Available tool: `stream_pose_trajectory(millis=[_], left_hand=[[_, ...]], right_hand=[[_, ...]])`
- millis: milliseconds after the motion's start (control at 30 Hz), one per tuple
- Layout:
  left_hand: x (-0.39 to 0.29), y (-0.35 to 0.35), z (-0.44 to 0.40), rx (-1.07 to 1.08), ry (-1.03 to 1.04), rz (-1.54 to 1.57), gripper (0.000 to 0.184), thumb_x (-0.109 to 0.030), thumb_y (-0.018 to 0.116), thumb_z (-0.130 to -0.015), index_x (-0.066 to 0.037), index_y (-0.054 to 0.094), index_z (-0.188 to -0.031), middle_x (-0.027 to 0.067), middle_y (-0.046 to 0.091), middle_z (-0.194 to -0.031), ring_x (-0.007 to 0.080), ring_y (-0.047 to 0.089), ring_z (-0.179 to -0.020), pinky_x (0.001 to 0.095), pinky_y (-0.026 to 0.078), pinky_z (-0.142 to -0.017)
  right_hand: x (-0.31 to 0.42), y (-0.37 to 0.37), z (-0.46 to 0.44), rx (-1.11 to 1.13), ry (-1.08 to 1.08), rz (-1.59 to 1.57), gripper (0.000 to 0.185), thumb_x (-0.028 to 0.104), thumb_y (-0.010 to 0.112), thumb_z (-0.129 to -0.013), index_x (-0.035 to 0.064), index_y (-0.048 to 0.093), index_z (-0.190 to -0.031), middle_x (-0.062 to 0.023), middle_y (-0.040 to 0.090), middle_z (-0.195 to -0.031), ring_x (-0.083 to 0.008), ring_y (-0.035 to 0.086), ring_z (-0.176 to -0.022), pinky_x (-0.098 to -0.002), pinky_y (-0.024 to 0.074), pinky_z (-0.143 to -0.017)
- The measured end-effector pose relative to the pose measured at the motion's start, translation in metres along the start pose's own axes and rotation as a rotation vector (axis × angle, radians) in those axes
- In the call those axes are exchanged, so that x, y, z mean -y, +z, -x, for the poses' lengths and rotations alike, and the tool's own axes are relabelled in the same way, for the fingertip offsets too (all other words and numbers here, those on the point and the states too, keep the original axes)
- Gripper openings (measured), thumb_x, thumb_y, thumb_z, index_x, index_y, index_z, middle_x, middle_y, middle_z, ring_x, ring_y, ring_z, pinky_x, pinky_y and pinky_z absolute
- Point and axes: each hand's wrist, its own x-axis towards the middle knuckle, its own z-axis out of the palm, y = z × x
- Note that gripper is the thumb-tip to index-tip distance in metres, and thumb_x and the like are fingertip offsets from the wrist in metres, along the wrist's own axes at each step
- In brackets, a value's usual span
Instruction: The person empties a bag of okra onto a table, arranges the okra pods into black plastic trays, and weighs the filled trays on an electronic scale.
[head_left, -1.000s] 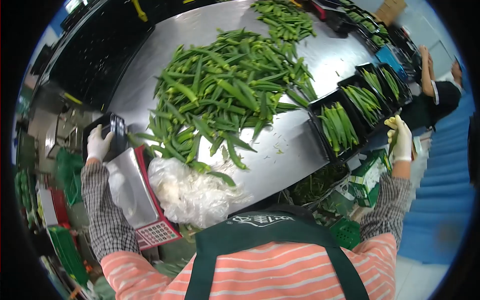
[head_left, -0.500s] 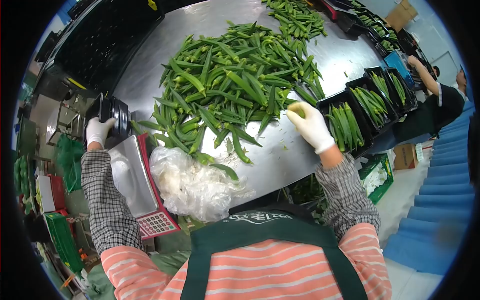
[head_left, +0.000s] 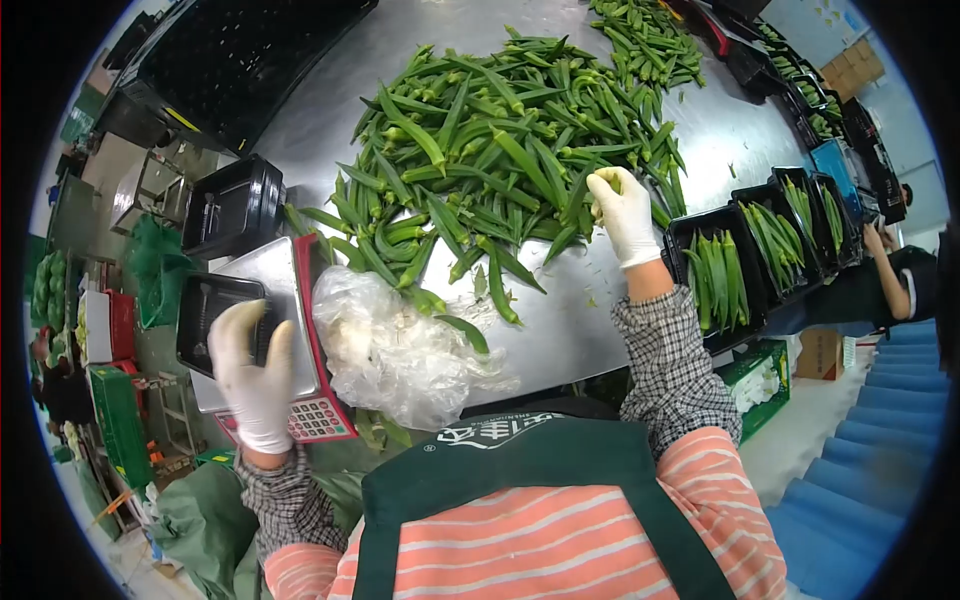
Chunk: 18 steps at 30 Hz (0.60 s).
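My left hand point(head_left: 252, 375), in a white glove, is beside a black plastic tray point(head_left: 198, 325) on the red-rimmed scale point(head_left: 309, 300). Its thumb and fingers are apart, with the fingertips overlapping the tray's near edge. My right hand point(head_left: 628, 220), also gloved, is at the right side of a large heap of green okra point(head_left: 500, 150). Its fingers are curled in, with a bit of green showing between them; how much okra they hold is partly hidden. Several black trays of lined-up okra point(head_left: 718, 285) stand to its right.
A stack of black trays point(head_left: 232, 208) stands behind the scale. Crumpled clear plastic bags point(head_left: 385, 345) lie on the metal table point(head_left: 560, 335) before me. A big black crate point(head_left: 230, 70) is at the back left. At the far right, a co-worker's arm point(head_left: 885, 265) shows.
My left hand has left the tray stack and come nearer to me; one tray now lies on the scale. The right hand has moved up toward the heap. The view has shifted slightly.
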Motion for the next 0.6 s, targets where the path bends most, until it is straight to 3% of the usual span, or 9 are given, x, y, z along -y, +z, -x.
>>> stream_pose_trajectory(millis=[67,100,133,200,267,333,400,467,600], left_hand=[[-0.045,0.033,-0.003,0.299,-0.183,0.537,0.035,-0.006,0.072,-0.071,0.001,0.058,-0.103,0.0129,0.058,-0.101,0.024,0.057,-0.094,0.0345,0.045,-0.084],[-0.07,0.061,-0.007,0.394,-0.131,0.727,0.042,-0.008,0.071,-0.074,0.001,0.055,-0.112,0.0123,0.058,-0.104,0.0208,0.056,-0.097,0.0322,0.045,-0.086],[-0.086,0.092,-0.008,0.446,-0.053,0.704,0.05,-0.011,0.068,-0.077,0.002,0.049,-0.121,0.0131,0.058,-0.107,0.0202,0.057,-0.098,0.0303,0.046,-0.085],[-0.108,0.161,-0.006,0.523,-0.198,0.985,0.043,-0.013,0.063,-0.083,0.004,0.048,-0.12,0.0129,0.06,-0.1,0.0192,0.061,-0.089,0.0282,0.049,-0.08],[-0.118,0.174,-0.022,0.816,-0.725,1.523,0.029,-0.011,0.056,-0.087,0.004,0.052,-0.112,0.0101,0.062,-0.09,0.0171,0.063,-0.079,0.0266,0.051,-0.073],[-0.111,0.188,-0.027,0.633,-0.827,1.464,0.019,-0.009,0.054,-0.089,0.002,0.055,-0.104,0.0055,0.062,-0.081,0.0107,0.059,-0.067,0.0221,0.049,-0.063],[-0.104,0.194,-0.039,0.483,-0.718,1.33,0.016,-0.008,0.055,-0.088,0.001,0.057,-0.101,0.0032,0.061,-0.079,0.0078,0.056,-0.065,0.0202,0.047,-0.061],[-0.1,0.207,-0.055,0.363,-0.532,1.094,0.013,-0.006,0.059,-0.086,0.0,0.061,-0.097,-0.0015,0.059,-0.077,0.0045,0.051,-0.064,0.0181,0.042,-0.06],[-0.104,0.213,-0.083,0.238,-0.49,1.065,0.013,-0.01,0.062,-0.085,-0.001,0.063,-0.093,-0.0022,0.059,-0.072,0.0039,0.05,-0.061,0.0193,0.041,-0.056]], right_hand=[[0.015,0.008,0.016,0.08,0.055,-0.142,0.016,0.018,0.063,-0.081,0.0031,0.061,-0.086,-0.0012,0.057,-0.068,-0.0075,0.051,-0.052,-0.0218,0.0414,-0.047],[0.022,0.017,0.026,0.156,0.077,-0.177,0.016,0.018,0.063,-0.081,0.0027,0.061,-0.086,-0.0014,0.057,-0.07,-0.0082,0.051,-0.053,-0.0213,0.0419,-0.047],[0.027,0.028,0.038,0.231,0.101,-0.214,0.016,0.018,0.063,-0.081,0.0022,0.061,-0.086,-0.0016,0.057,-0.072,-0.0089,0.052,-0.055,-0.0209,0.0424,-0.047],[0.032,0.048,0.059,0.407,0.051,-0.169,0.016,0.016,0.063,-0.081,0.0023,0.062,-0.087,-0.0036,0.057,-0.076,-0.0107,0.056,-0.063,-0.0239,0.0464,-0.054],[0.025,0.052,0.055,0.378,-0.112,-0.02,0.014,0.014,0.063,-0.08,0.0031,0.062,-0.089,-0.0075,0.059,-0.082,-0.0157,0.059,-0.072,-0.0273,0.0485,-0.065],[0.018,0.037,0.024,0.113,-0.456,0.331,0.02,0.018,0.065,-0.078,0.0047,0.061,-0.092,-0.0117,0.06,-0.094,-0.0254,0.06,-0.083,-0.0337,0.0487,-0.073],[0.008,0.029,-0.003,0.034,-0.427,0.737,0.032,0.025,0.068,-0.077,0.0064,0.057,-0.101,-0.0118,0.057,-0.099,-0.0276,0.06,-0.089,-0.0369,0.049,-0.074],[0.007,0.039,-0.021,0.134,-0.286,1.044,0.044,0.031,0.07,-0.074,0.0049,0.051,-0.104,-0.0149,0.054,-0.1,-0.0304,0.058,-0.092,-0.0399,0.051,-0.074],[-0.005,0.037,-0.034,0.125,-0.253,0.995,0.04,0.028,0.068,-0.073,0.0015,0.056,-0.101,-0.016,0.057,-0.099,-0.0312,0.059,-0.093,-0.0401,0.0505,-0.076]])
